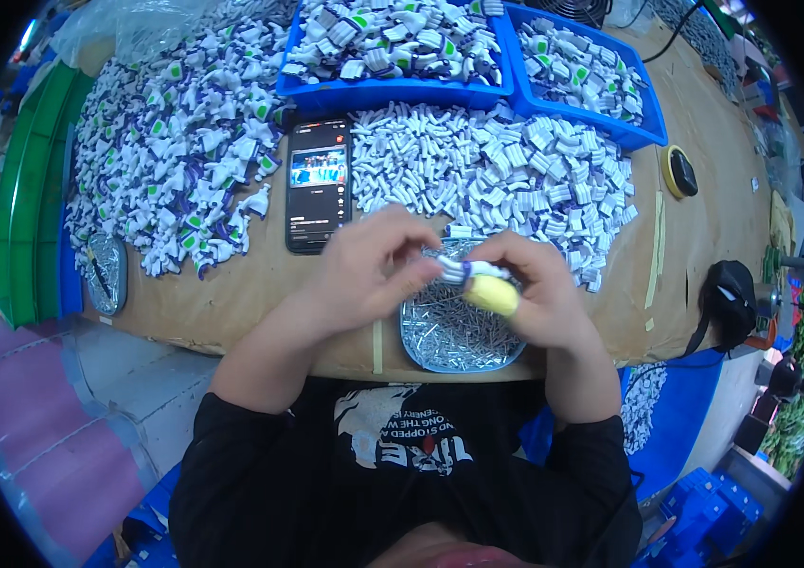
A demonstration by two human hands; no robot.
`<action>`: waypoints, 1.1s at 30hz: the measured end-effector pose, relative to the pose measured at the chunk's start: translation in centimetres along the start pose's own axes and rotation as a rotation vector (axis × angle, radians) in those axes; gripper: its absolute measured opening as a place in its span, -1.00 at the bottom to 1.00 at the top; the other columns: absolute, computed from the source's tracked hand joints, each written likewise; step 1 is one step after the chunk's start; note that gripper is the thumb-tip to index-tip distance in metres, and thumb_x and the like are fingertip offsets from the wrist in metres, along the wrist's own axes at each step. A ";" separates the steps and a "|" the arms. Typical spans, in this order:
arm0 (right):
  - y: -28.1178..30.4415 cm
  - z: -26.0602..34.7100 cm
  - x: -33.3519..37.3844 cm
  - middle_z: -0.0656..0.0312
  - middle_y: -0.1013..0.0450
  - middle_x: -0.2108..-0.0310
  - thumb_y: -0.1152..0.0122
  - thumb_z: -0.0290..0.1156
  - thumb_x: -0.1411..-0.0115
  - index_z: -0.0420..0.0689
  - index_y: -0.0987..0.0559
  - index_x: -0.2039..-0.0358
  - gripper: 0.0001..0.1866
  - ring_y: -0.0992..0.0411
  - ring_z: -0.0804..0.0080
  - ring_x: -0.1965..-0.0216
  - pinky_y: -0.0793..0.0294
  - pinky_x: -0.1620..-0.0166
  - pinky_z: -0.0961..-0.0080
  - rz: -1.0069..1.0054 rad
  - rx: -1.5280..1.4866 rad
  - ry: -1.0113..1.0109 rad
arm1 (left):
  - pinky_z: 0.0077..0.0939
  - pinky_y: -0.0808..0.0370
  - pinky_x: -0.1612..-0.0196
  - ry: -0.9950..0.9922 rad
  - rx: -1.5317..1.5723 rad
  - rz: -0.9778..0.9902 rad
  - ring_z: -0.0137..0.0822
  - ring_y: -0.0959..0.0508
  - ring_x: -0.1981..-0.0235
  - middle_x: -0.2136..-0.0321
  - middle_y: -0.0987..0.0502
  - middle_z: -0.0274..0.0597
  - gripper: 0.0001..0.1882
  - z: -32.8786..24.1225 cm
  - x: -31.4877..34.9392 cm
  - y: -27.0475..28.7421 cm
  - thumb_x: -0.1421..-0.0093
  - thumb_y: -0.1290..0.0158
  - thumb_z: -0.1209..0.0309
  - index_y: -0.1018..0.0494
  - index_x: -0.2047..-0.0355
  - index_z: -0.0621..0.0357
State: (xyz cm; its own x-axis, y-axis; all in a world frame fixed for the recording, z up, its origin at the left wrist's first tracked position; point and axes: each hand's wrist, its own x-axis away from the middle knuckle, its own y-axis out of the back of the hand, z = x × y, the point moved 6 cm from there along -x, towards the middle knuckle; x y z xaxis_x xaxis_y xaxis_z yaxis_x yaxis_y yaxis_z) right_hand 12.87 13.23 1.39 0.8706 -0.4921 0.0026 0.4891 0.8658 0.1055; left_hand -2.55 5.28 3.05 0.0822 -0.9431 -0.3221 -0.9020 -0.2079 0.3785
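A small white and purple plastic part [456,271] sat just below the centre of the frame, pinched between the fingertips of both hands. The left hand [374,265] had its fingers curled closed on the part's left end. The right hand [530,289] gripped the other end, with a yellow finger cot [492,295] on the thumb pressed right against the part. Both hands hovered over a shallow metal tray [421,336] filled with thin metal pins, which rested at the near edge of the surface [232,293], a top covered in brown cardboard.

Just above the hands lay a heap of white ribbed pieces [506,175], spreading toward the right of the frame. To the left of that heap a dark phone [318,185] lay flat with its screen lit. Further left, a large pile of white, purple and green parts [184,161] covered the upper left of the surface, and a second small metal tray [107,273] sat at its lower edge. Along the top of the frame stood two blue bins [393,93], both holding more assembled parts. At the right, a round yellow and black object [679,172] rested on the surface.
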 end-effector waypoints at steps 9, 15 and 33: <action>2.9 1.3 0.3 -0.11 -0.30 -0.08 -0.28 -0.23 -0.07 -0.21 -0.14 -0.25 -0.20 -0.38 0.34 0.13 -0.34 0.22 0.58 -0.405 -0.272 0.274 | -0.12 -0.28 -0.02 0.363 -1.168 -0.458 -0.01 -0.36 0.00 -0.01 -0.36 -0.06 -0.67 8.5 1.3 12.7 -0.15 -0.02 0.39 -0.40 0.05 0.09; -3.9 2.5 0.2 0.28 -0.44 0.22 -0.32 -0.38 0.12 -0.08 -0.58 0.21 -0.63 -0.33 0.32 0.24 -0.22 0.18 0.38 0.369 0.684 0.349 | -0.14 -0.37 0.11 0.558 -1.204 -0.312 -0.10 -0.45 0.08 0.11 -0.46 -0.21 -0.70 9.6 0.5 12.4 -0.14 -0.06 0.34 -0.44 0.08 -0.05; -4.6 1.9 0.7 0.36 -0.41 0.39 -0.15 -0.59 0.34 -0.04 -0.57 0.34 -0.58 -0.31 0.38 0.26 -0.18 0.20 0.41 0.399 0.828 0.370 | -0.66 -0.37 0.25 0.053 0.376 -0.430 -0.55 -0.42 0.30 0.31 -0.44 -0.23 -0.91 3.5 0.2 1.3 -0.29 0.03 0.44 -0.34 0.29 0.21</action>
State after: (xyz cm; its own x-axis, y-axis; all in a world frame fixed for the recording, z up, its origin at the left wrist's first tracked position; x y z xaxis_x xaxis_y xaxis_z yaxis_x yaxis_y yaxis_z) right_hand 11.15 8.72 2.80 0.9942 0.0030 -0.1071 0.0873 0.5560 0.8266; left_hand -5.20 5.72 0.46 0.4874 -0.8081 -0.3308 -0.8707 -0.4781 -0.1149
